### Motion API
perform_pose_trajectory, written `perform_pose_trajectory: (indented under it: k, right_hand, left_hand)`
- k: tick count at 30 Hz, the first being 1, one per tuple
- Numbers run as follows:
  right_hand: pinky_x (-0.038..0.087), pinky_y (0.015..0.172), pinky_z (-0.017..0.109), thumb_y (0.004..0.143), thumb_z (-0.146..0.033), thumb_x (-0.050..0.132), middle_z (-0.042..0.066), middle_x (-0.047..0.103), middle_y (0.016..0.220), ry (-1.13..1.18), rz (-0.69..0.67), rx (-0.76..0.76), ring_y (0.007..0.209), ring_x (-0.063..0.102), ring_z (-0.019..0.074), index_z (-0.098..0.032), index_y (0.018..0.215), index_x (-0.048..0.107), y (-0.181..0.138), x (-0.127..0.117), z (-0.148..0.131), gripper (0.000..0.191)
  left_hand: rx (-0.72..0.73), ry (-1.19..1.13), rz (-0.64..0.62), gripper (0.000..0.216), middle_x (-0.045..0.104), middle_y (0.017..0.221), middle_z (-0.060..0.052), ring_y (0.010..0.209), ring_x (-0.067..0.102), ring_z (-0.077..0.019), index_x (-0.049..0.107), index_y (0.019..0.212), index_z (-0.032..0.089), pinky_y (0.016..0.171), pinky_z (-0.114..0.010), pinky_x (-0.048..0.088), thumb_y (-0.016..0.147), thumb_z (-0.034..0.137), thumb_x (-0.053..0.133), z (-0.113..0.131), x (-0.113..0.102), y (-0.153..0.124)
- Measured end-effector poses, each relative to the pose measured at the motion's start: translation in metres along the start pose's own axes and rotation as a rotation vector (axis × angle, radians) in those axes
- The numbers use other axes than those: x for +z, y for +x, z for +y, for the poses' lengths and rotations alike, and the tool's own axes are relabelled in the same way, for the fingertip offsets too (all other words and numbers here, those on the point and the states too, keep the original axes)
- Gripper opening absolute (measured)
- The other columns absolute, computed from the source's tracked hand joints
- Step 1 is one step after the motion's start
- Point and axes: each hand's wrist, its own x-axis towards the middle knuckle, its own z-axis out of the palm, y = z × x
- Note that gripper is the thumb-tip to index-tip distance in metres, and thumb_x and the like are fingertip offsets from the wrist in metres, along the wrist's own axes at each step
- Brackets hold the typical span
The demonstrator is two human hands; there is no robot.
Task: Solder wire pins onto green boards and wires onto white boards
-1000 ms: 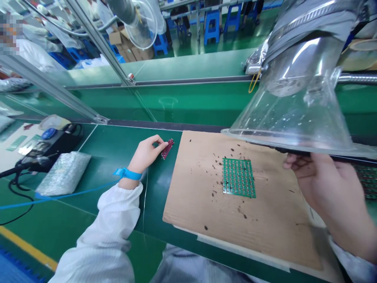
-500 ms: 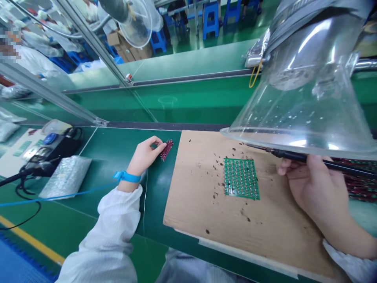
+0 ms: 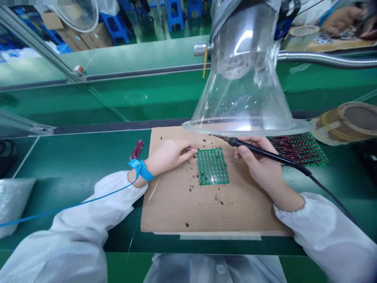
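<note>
A small green circuit board (image 3: 212, 166) lies on a brown cardboard sheet (image 3: 182, 208). My left hand (image 3: 169, 156) rests on the cardboard just left of the board, its fingers pinched on a thin solder wire (image 3: 192, 149) that reaches the board's top left corner. My right hand (image 3: 259, 163) sits to the right of the board and grips a black soldering iron (image 3: 259, 150); the iron's tip points left, above the board's top edge. A blue wrist strap (image 3: 140, 169) is on my left wrist.
A clear fume-extraction hood (image 3: 244, 86) hangs right above the board. A bundle of red parts (image 3: 137, 149) lies left of the cardboard. More boards with red parts (image 3: 297, 147) and a tape roll (image 3: 344, 122) lie on the right. A bubble-wrap bag (image 3: 13, 204) is at far left.
My left hand has left the red bundle and moved right to the board with the wire. My right hand has brought the iron in over the board's top edge. The view has shifted right.
</note>
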Motion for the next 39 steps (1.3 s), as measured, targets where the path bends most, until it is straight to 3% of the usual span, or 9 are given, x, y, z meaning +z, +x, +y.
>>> perform_pose_trajectory:
  k: [3,8,14,18,25,29,39]
  right_hand:
    - [0.061,0.065,0.03,0.097,-0.043,0.071,-0.001,0.072,0.076,0.053,0.05,0.0,0.065,0.07,0.014,-0.025,0.104,0.07,0.0,0.0,-0.005,0.019]
    - [0.058,0.052,0.03,0.097,-0.052,0.068,0.0,0.069,0.064,0.059,0.012,0.034,0.054,0.066,0.0153,-0.024,0.079,0.068,0.004,0.009,-0.011,0.033]
    - [0.061,0.056,0.032,0.094,-0.05,0.072,0.0,0.072,0.075,0.018,-0.09,0.034,0.061,0.069,0.0163,-0.028,0.094,0.072,0.005,0.015,-0.003,0.022]
    - [0.062,0.059,0.036,0.092,-0.053,0.073,0.002,0.073,0.081,0.001,-0.065,0.028,0.07,0.071,0.0198,-0.03,0.088,0.071,0.002,0.011,-0.002,0.023]
    - [0.063,0.067,0.038,0.095,-0.044,0.071,0.002,0.075,0.089,-0.126,-0.107,0.018,0.076,0.072,0.0206,-0.031,0.093,0.073,-0.005,0.006,-0.015,0.014]
    - [0.062,0.063,0.035,0.094,-0.044,0.073,0.002,0.074,0.086,-0.15,-0.127,-0.061,0.071,0.07,0.0187,-0.03,0.09,0.073,-0.006,0.008,-0.021,0.014]
    - [0.065,0.061,0.035,0.092,-0.046,0.074,0.002,0.076,0.083,-0.136,-0.176,-0.038,0.072,0.072,0.0202,-0.033,0.094,0.076,-0.006,0.009,-0.015,0.013]
  left_hand:
    - [0.055,0.009,0.011,0.024,0.075,0.08,-0.001,0.069,0.064,-0.0149,0.073,0.095,0.02,0.068,-0.027,0.045,0.105,0.034,0.058,-0.008,0.005,0.005]
    - [0.113,-0.064,0.043,0.022,0.073,0.078,0.001,0.066,0.061,-0.0131,0.073,0.092,0.02,0.066,-0.026,0.044,0.104,0.032,0.06,-0.018,0.008,-0.007]
    - [0.11,-0.05,0.026,0.021,0.075,0.092,-0.004,0.078,0.066,-0.0177,0.072,0.096,0.021,0.071,-0.029,0.049,0.104,0.033,0.057,-0.018,0.01,-0.007]
    - [0.07,-0.044,0.015,0.019,0.074,0.095,-0.004,0.085,0.068,-0.0201,0.07,0.096,0.023,0.077,-0.031,0.053,0.103,0.036,0.058,-0.019,0.013,-0.008]
    - [-0.049,-0.081,-0.029,0.023,0.071,0.089,-0.002,0.084,0.066,-0.0218,0.069,0.092,0.025,0.077,-0.035,0.055,0.1,0.044,0.059,-0.016,0.012,-0.007]
    - [-0.028,-0.132,-0.042,0.021,0.069,0.086,-0.003,0.082,0.065,-0.0219,0.068,0.086,0.025,0.076,-0.035,0.055,0.1,0.039,0.06,-0.013,0.01,-0.005]
    - [-0.03,-0.109,-0.019,0.019,0.066,0.082,-0.002,0.077,0.063,-0.0208,0.067,0.086,0.024,0.074,-0.035,0.053,0.1,0.035,0.059,-0.012,0.013,-0.005]
